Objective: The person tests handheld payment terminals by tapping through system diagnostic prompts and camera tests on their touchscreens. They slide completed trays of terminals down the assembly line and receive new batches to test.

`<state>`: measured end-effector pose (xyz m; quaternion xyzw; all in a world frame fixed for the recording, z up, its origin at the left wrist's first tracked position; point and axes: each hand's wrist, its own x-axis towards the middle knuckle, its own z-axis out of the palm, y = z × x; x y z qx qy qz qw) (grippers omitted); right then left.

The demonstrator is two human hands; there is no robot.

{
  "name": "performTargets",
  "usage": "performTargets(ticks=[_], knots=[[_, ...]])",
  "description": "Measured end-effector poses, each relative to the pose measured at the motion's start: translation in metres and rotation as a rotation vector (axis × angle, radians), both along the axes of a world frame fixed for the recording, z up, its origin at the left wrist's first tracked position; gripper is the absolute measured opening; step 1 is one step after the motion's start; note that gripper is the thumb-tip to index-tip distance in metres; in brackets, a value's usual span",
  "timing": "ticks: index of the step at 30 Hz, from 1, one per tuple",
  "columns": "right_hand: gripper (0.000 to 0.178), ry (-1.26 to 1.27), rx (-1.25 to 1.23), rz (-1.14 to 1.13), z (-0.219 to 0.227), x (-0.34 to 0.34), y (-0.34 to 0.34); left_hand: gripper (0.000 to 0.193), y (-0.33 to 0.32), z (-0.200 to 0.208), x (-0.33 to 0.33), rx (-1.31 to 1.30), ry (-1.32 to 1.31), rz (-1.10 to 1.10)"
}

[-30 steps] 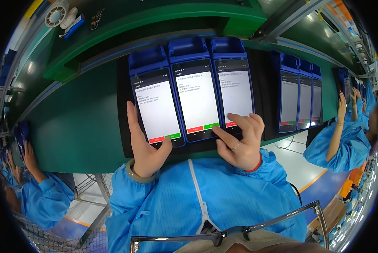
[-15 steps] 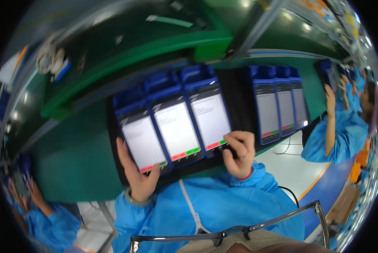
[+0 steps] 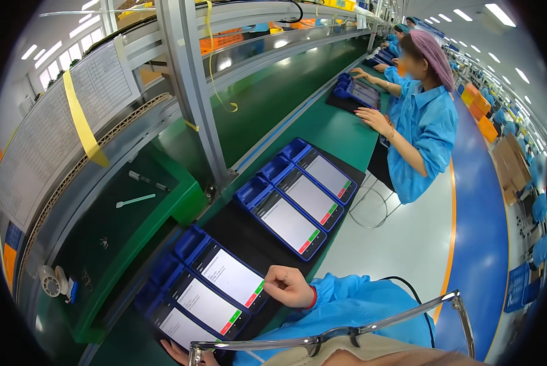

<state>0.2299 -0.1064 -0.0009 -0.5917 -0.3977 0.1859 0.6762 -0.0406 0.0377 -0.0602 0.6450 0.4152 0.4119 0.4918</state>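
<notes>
A row of three blue-framed touchscreen terminals (image 3: pixel 211 299) lies before me on a black mat, their screens lit white with red and green bars at the bottom. My right hand (image 3: pixel 290 285) has its fingers curled in, with nothing visible in them. Its fingertips are at the green bar of the rightmost terminal (image 3: pixel 229 276). At the bottom edge my left hand (image 3: pixel 174 352) is beside the lower end of the leftmost terminal (image 3: pixel 185 329). Its visible fingers are apart, and the glasses frame covers part of it.
Farther right, another three terminals (image 3: pixel 304 198) lie on a black mat (image 3: pixel 240 229). A green raised tray (image 3: pixel 145 244) holds a white tape roll (image 3: pixel 53 280) and small tools. A metal post (image 3: pixel 194 85) rises behind the bench. A co-worker in blue (image 3: pixel 419 131) handles devices at the right.
My view has swung right and up, so the terminals and my hands appear lower in the picture. My left hand has dropped mostly out of sight. My right hand stays by the rightmost terminal's green bar.
</notes>
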Motion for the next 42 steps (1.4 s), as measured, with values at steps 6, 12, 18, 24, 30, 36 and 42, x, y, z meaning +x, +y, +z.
performTargets(ticks=[6,12,18,24,30,36,42], knots=[[0.027,-0.046,-0.074,-0.005,0.000,0.003,0.005,0.111,0.008,-0.007,0.003,0.022,-0.054,0.017],[0.036,-0.084,-0.083,0.006,-0.001,0.005,0.005,0.113,0.015,-0.022,-0.003,0.049,-0.065,0.009],[0.037,-0.064,-0.106,-0.017,-0.003,0.000,0.005,0.112,0.012,-0.023,-0.007,0.029,-0.034,0.001],[0.036,-0.082,-0.099,-0.021,-0.005,0.001,0.005,0.072,-0.027,0.041,0.031,0.315,0.068,0.089],[0.034,-0.152,-0.101,-0.030,-0.004,0.002,0.006,0.112,0.001,-0.021,0.013,0.131,-0.166,0.105],[0.034,-0.166,-0.089,-0.045,-0.003,0.004,0.005,0.078,-0.010,0.000,0.016,0.112,-0.134,0.011],[0.034,-0.155,-0.093,-0.051,-0.002,0.001,0.007,0.077,-0.002,-0.018,0.007,0.144,-0.210,-0.018]])
